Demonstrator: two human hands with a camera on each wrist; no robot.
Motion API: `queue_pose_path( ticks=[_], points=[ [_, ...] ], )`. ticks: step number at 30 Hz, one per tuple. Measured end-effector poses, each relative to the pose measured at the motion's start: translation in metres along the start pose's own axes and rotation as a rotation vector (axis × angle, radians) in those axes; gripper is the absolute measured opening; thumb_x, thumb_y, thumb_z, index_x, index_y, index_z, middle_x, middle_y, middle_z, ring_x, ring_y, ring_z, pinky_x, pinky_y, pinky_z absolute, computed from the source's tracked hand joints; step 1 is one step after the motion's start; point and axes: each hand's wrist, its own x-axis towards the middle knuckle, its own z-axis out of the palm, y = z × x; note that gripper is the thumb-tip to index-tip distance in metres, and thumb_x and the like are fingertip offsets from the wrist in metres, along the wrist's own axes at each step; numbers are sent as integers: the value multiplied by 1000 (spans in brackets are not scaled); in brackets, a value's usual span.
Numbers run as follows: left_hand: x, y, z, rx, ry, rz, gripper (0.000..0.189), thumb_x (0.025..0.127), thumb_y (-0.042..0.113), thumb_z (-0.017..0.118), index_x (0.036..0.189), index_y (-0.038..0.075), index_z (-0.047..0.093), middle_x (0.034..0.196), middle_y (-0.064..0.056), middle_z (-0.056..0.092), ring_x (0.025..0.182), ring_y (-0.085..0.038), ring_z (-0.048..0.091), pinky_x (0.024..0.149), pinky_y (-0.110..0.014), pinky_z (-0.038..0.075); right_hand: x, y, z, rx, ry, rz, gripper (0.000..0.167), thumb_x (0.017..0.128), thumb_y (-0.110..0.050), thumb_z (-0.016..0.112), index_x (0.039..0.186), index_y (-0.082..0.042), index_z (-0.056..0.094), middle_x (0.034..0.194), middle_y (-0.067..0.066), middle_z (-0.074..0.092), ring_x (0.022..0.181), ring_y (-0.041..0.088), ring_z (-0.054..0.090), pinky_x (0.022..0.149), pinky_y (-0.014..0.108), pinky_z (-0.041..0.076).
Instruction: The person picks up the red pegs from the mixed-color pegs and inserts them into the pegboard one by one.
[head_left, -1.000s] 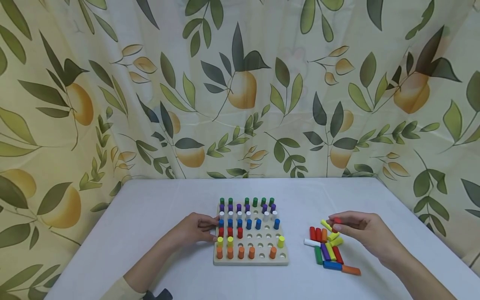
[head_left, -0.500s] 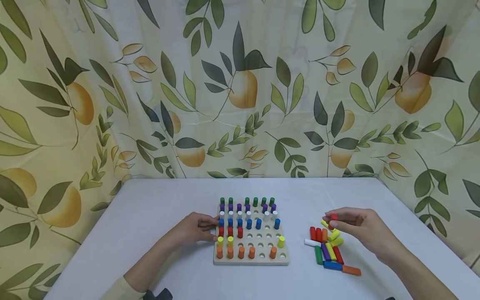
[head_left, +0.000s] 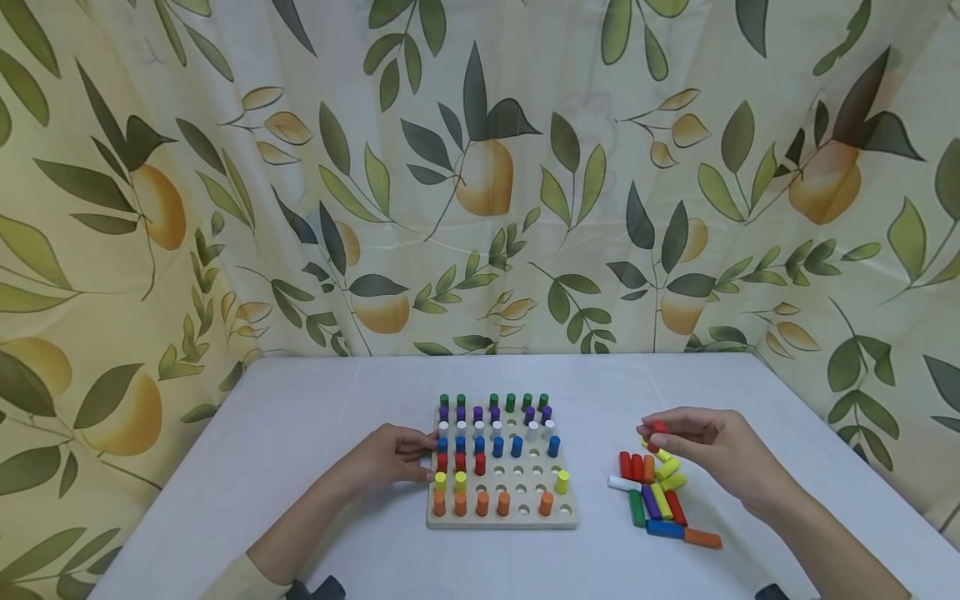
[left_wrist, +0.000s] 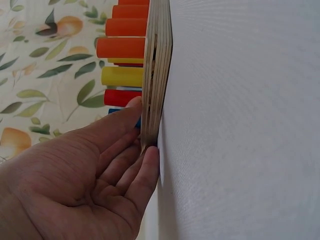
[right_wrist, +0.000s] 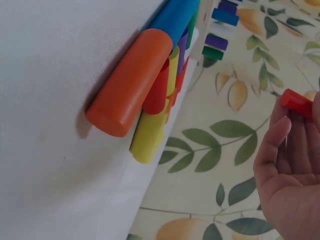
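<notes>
A wooden pegboard (head_left: 525, 525) stands on the table, with rows of coloured pegs upright in its holes. My left hand (head_left: 397, 458) grips its left edge. In the left wrist view, the thumb of that hand (left_wrist: 80, 180) lies near a red peg (left_wrist: 122, 97), while another fingertip is low at the board's side (left_wrist: 155, 85). Right of the board, my right hand (head_left: 723, 454) pinches a red peg (head_left: 658, 428) between thumb and fingers, above a pile of loose pegs. The right wrist view shows this red peg (right_wrist: 298, 103) at its right edge, partly cut off.
The loose pile includes a white peg (head_left: 624, 484), a green peg (head_left: 637, 510), a blue peg (head_left: 665, 529) and an orange peg (head_left: 702, 540). Several bare holes show in the board's red and yellow rows. A leaf-patterned curtain (head_left: 480, 275) hangs behind the white table (head_left: 360, 542).
My right hand has moved slightly left and away from me with the red peg, which now stands more upright in the fingers. My left hand and the board have stayed in place.
</notes>
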Motion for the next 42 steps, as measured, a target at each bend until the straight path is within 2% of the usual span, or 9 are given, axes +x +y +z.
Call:
queue_pose_path(
  ticks=[22, 33, 42],
  points=[
    [0, 0, -1, 15, -4, -1, 40, 82, 6, 87, 121, 3, 75, 143, -16, 60, 128, -30, 61, 99, -39, 54, 16, -7, 17, 1, -15, -26, 33, 98, -19, 75, 126, -2, 72, 119, 13, 74, 101, 18, 73, 86, 26, 59],
    [0, 1, -1, 8, -5, 1, 41, 83, 5, 87, 122, 2, 74, 143, -17, 59, 128, -30, 61, 99, -38, 54, 20, -14, 21, 39, -36, -59, 34, 98, -19, 75, 126, 0, 70, 120, 15, 73, 100, 20, 73, 88, 31, 59],
    [0, 0, 0, 14, 3, -3, 40, 83, 6, 87, 121, 4, 75, 144, -16, 59, 127, -30, 61, 100, -39, 53, 19, -17, 22, 28, -33, -29, 35, 98, -19, 74, 127, 0, 70, 119, 16, 73, 101, 21, 73, 88, 31, 59]
  ],
)
